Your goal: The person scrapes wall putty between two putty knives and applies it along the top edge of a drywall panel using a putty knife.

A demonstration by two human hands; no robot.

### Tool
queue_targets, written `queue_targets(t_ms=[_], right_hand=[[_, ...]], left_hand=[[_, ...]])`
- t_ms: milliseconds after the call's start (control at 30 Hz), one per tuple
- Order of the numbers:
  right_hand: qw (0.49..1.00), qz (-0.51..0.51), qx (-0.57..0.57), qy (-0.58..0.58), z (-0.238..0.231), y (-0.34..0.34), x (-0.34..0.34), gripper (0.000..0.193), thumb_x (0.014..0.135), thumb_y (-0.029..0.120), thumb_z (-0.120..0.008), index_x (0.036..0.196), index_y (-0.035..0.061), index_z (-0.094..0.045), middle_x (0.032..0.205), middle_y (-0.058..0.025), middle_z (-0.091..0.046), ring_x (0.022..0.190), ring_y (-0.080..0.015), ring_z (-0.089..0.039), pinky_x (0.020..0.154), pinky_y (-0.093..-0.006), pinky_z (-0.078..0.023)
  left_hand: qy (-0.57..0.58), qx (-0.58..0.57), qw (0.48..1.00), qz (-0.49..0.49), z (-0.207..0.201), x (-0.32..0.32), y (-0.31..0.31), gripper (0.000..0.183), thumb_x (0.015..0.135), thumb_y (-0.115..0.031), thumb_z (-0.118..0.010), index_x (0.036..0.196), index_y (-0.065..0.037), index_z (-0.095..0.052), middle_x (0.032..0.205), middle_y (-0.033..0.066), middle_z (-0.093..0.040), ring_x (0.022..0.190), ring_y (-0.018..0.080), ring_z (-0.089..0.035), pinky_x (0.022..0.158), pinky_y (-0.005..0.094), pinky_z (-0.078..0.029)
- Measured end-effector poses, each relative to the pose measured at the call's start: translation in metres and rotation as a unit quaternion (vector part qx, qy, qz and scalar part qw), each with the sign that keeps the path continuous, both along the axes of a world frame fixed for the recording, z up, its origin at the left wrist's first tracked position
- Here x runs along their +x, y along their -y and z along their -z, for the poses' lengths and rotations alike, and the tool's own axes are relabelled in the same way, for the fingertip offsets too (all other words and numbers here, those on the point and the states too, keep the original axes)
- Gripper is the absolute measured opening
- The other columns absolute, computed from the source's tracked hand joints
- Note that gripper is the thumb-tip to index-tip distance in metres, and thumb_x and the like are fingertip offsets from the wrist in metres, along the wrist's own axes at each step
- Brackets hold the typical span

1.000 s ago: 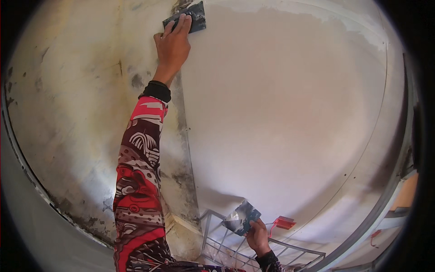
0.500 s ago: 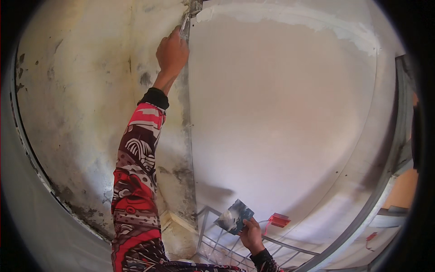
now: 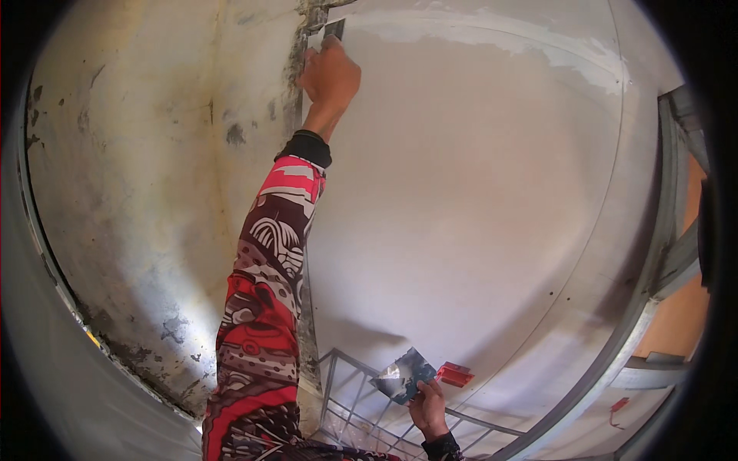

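Observation:
High up, my left hand (image 3: pixel 332 75) is closed around a putty knife (image 3: pixel 335 29). The flat blade lies against the seam where the stained, peeling plaster wall (image 3: pixel 161 154) meets a smooth pale panel (image 3: pixel 461 177). My fingers cover the knife's handle. Lower down, my right hand (image 3: pixel 428 407) grips a dark square plate (image 3: pixel 415 376) by its edge, thumb on top. A whitish smear of paste lies on the plate's face.
Across the panel's top runs a white filler band (image 3: pixel 492 24). Below stands a grey metal railing (image 3: pixel 361 392), with a red object (image 3: pixel 455 374) close to my right hand. A grey metal frame (image 3: pixel 615 384) curves along the right side.
My left hand has swung right with the putty knife, from the wall side of the seam onto the panel's edge; the blade now shows flatter. My right hand still holds the plate.

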State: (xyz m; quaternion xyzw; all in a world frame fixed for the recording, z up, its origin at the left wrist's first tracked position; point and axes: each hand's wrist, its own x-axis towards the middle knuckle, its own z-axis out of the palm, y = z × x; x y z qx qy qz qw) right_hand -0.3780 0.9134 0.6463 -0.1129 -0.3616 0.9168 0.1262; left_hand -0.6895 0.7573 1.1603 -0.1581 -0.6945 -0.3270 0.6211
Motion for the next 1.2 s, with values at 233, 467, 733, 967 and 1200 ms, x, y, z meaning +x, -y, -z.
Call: queue_targets(t_ms=[233,467,733,967,1200], right_hand=[[1.0,0.0,0.007,-0.028,0.02,-0.017,-0.005,0.025,0.096,0.005,-0.048,0.119,0.0081,-0.057,0.104,-0.0045,-0.067,0.083,-0.0196,-0.067,0.058,-0.0339,-0.05],[0.999,-0.015,0.015,-0.024,0.026,-0.019,-0.013,0.024,0.095,0.005,-0.049,0.118,0.009,-0.058,0.103,-0.0035,-0.067,0.08,-0.0177,-0.065,0.056,-0.0326,-0.047],[1.0,0.002,-0.003,-0.023,0.018,-0.006,-0.016,0.026,0.095,0.004,-0.049,0.119,0.0092,-0.058,0.103,-0.0033,-0.067,0.08,-0.018,-0.065,0.057,-0.0319,-0.048],[1.0,0.002,-0.008,-0.027,0.026,-0.008,-0.016,0.028,0.095,0.004,-0.048,0.121,0.0089,-0.058,0.105,-0.0038,-0.067,0.086,-0.0203,-0.067,0.061,-0.0364,-0.051],[1.0,0.016,-0.007,-0.015,0.024,-0.008,-0.014,0.029,0.096,0.004,-0.048,0.123,0.0075,-0.058,0.107,-0.0048,-0.068,0.085,-0.02,-0.067,0.061,-0.0356,-0.052]], left_hand=[[-0.046,-0.016,0.999,-0.005,0.001,0.01,-0.014,0.035,0.08,-0.007,-0.059,0.113,0.004,-0.059,0.094,0.0235,-0.068,0.097,0.0411,-0.063,0.071,0.0539,-0.054],[-0.074,-0.005,0.996,0.04,0.008,-0.005,0.007,0.038,0.087,-0.012,-0.056,0.124,-0.007,-0.062,0.097,0.0214,-0.065,0.095,0.0418,-0.063,0.076,0.0558,-0.052],[-0.052,0.015,0.998,-0.008,-0.02,-0.031,0.047,0.038,0.09,-0.018,-0.055,0.127,-0.015,-0.064,0.099,0.0233,-0.065,0.094,0.0434,-0.065,0.082,0.0541,-0.052],[-0.066,-0.008,0.998,0.008,-0.022,-0.04,0.044,0.042,0.089,-0.018,-0.054,0.129,-0.017,-0.066,0.097,0.0251,-0.065,0.093,0.0445,-0.066,0.079,0.0535,-0.053],[-0.145,-0.056,0.988,0.023,-0.015,-0.022,0.018,0.042,0.087,-0.017,-0.056,0.127,-0.017,-0.067,0.095,0.0213,-0.066,0.09,0.0402,-0.066,0.079,0.0518,-0.053]])
